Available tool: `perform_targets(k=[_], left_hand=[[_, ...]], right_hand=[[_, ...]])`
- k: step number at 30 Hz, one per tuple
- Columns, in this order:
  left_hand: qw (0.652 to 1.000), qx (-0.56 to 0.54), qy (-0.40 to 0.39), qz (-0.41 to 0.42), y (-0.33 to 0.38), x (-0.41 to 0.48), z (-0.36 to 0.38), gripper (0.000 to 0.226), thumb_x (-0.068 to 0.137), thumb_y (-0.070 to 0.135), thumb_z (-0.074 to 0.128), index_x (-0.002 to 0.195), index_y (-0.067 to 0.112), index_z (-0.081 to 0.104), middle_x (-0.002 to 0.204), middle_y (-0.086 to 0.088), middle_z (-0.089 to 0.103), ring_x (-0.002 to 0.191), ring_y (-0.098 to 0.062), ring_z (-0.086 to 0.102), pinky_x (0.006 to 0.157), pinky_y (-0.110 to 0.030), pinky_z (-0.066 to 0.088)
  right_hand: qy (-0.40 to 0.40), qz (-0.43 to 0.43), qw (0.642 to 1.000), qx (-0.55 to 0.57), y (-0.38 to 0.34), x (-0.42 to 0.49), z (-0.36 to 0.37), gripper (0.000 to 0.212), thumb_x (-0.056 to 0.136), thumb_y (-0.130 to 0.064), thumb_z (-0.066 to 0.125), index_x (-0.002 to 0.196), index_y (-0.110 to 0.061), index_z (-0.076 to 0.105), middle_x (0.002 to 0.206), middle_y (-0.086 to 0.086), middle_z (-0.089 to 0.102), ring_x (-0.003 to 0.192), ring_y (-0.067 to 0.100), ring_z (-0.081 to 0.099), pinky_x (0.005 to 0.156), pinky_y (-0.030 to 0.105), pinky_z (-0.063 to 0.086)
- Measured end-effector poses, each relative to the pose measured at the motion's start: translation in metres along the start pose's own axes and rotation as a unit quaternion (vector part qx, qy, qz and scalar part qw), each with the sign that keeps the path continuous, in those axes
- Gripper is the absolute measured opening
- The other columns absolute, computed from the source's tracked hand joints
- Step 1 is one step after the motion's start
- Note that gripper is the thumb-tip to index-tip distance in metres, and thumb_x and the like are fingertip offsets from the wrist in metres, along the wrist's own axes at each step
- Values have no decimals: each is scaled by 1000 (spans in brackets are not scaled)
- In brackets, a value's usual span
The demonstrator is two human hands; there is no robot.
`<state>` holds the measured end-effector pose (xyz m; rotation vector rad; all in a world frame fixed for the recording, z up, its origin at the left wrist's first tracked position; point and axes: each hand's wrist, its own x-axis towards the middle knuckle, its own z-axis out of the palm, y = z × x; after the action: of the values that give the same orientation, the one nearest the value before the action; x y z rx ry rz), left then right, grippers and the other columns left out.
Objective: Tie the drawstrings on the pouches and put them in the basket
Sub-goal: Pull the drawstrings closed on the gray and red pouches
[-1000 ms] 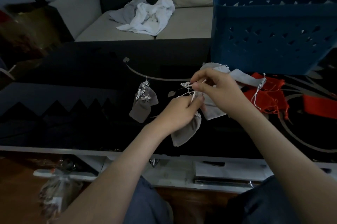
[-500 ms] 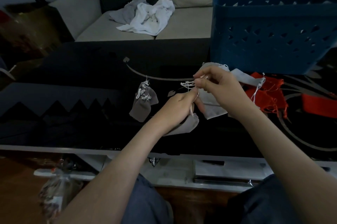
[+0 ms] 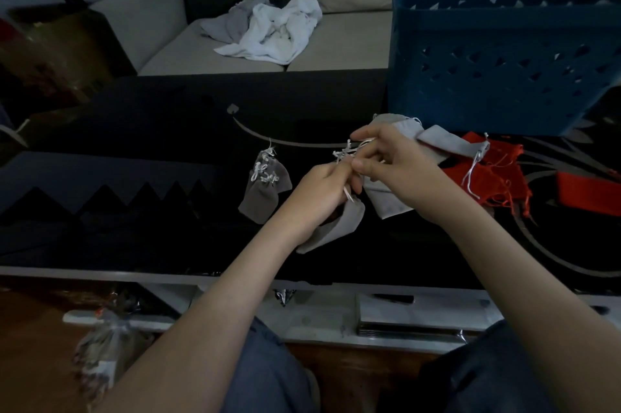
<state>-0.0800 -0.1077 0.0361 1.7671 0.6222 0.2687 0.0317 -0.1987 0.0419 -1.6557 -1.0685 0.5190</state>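
A grey pouch (image 3: 339,227) hangs from my left hand (image 3: 322,192), which grips its gathered neck just above the black table (image 3: 134,184). My right hand (image 3: 393,167) pinches the pouch's white drawstrings (image 3: 346,152) right above the left hand. Left of my hands, another grey pouch (image 3: 263,189) with knotted white strings lies on the table. More grey pouches (image 3: 437,143) and red pouches (image 3: 487,177) lie in a heap behind my right hand. The blue basket (image 3: 504,53) stands at the table's back right.
A sofa with a crumpled white and grey cloth (image 3: 268,29) runs behind the table. A red flat thing (image 3: 584,190) lies at the right edge. Below the table's near edge is a white shelf (image 3: 386,311), and a plastic bag (image 3: 104,348) lies on the floor.
The pouch has swung up from hanging straight to slanting under my left hand. My right hand has shifted its fingers along the drawstrings and opened slightly; both hands stay in the same spot.
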Motion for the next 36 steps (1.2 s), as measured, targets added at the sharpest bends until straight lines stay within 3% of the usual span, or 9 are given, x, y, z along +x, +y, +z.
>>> perform_targets(k=[4,9,13,19,25,28,32,34,36], left_hand=[[1000,-5,12,7,-1,0,0,51,102,38,34,63,17,59,48,5,42,45,-5,40,48,-17,33],[999,-19,24,-9,-4,2,0,51,102,37,32,66,14,59,47,7,47,44,-6,42,48,-19,35],[999,-26,24,-16,-5,3,-1,50,102,38,33,67,14,59,48,7,48,47,-7,43,51,-22,35],[999,-27,29,3,-5,1,1,51,103,37,32,64,16,57,46,8,47,43,-4,41,47,-19,34],[999,-38,29,-4,-5,2,-2,49,102,38,34,67,15,59,46,8,48,42,-4,40,44,-16,33],[999,-47,21,-5,-6,2,-4,44,102,35,38,68,15,57,50,6,49,42,-5,39,43,-17,32],[998,-62,13,16,-5,1,-1,41,102,31,41,68,12,54,56,0,47,40,-5,35,40,-15,28],[997,-75,20,29,-4,0,0,39,102,29,41,69,12,53,56,0,45,39,-4,34,40,-14,28],[994,-99,37,35,-3,-1,1,37,101,27,43,68,14,53,51,6,46,38,-1,36,40,-13,29]], right_hand=[[-12,-5,1000,2,0,0,1,34,89,-1,59,120,-14,50,97,12,67,84,13,60,74,14,47],[15,-40,999,-27,1,-1,1,32,89,1,56,118,-14,56,83,-3,62,84,9,59,74,9,44],[10,-31,999,-23,1,-2,1,28,89,-8,61,116,-16,61,89,-2,64,86,6,59,75,6,43],[8,-30,999,-44,2,-2,7,9,86,-8,65,94,-12,66,83,-7,64,71,-12,56,69,6,42],[31,-15,998,-55,3,0,3,10,88,-13,64,82,-21,61,78,-8,60,69,-7,53,67,8,41],[90,3,996,-15,4,0,0,12,91,-13,59,82,-22,58,78,-6,57,71,2,51,70,20,45],[136,31,989,47,0,-1,-3,14,95,-13,53,83,-21,55,73,-4,58,64,2,53,64,20,47],[108,41,990,83,-3,-2,-2,2,94,-15,55,93,-16,54,75,-3,61,66,2,57,64,19,48],[44,53,993,92,-3,-4,1,23,90,-18,61,109,-12,50,80,-2,63,71,0,60,67,16,49]])
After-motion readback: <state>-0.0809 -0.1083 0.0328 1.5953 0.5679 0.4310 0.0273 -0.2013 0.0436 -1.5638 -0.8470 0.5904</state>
